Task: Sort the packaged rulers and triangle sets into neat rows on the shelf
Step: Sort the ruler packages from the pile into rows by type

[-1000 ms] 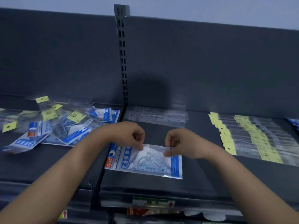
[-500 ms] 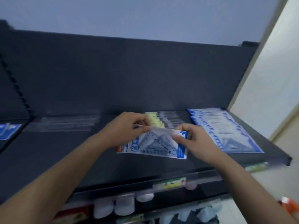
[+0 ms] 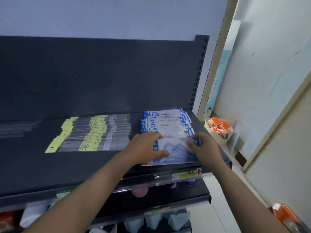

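A blue-and-white triangle set pack (image 3: 175, 153) lies at the front of an overlapping row of like packs (image 3: 165, 121) at the right end of the dark shelf (image 3: 50, 165). My left hand (image 3: 146, 148) lies on the pack's left half, thumb stretched across it. Its upper right corner is pinched by my right hand (image 3: 204, 146). Left of this row, a row of clear ruler packs with yellow header tags (image 3: 91, 134) runs front to back.
More clear packs (image 3: 15, 128) lie blurred at the far left. A price strip (image 3: 185, 174) runs along the shelf's front edge, with lower shelves of goods below. Beyond the shelf's right end stands a basket of orange boxes (image 3: 218, 129), by a white wall.
The view swung right from the messy left bay. Both hands carried the triangle set pack rightward and brought it down onto the front of the blue-and-white row.
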`<move>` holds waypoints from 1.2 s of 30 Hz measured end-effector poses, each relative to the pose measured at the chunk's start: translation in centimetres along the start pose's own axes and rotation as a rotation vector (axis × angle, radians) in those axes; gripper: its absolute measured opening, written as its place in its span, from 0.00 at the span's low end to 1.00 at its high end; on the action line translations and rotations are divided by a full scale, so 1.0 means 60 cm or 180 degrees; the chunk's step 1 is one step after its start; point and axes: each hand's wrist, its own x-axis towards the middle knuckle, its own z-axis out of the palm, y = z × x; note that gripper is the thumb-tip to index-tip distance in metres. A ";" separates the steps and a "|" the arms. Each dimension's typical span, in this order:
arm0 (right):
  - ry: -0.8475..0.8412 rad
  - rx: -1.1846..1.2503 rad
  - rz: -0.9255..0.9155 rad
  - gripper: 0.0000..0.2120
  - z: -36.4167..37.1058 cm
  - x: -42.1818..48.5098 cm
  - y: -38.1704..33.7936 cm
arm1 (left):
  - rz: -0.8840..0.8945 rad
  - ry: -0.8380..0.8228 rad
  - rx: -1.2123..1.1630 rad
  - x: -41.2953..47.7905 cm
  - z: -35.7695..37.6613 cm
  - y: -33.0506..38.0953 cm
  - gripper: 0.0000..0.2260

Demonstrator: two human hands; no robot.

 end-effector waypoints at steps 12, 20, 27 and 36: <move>-0.0650 -0.0391 -0.0179 0.11 0.020 0.085 0.045 | -0.0235 -0.0282 -0.0339 0.065 0.028 -0.007 0.30; -0.0782 -0.0720 -0.0543 0.12 0.010 0.094 0.069 | -0.0261 0.0015 -0.0457 0.078 0.046 -0.006 0.30; -0.0816 -0.0634 -0.0632 0.13 0.005 0.086 0.072 | -0.0506 0.0174 -0.0507 0.059 0.038 0.017 0.29; -0.0702 -0.1567 -0.1533 0.21 0.011 0.040 -0.012 | -0.1581 0.0654 0.1013 -0.088 0.005 0.075 0.43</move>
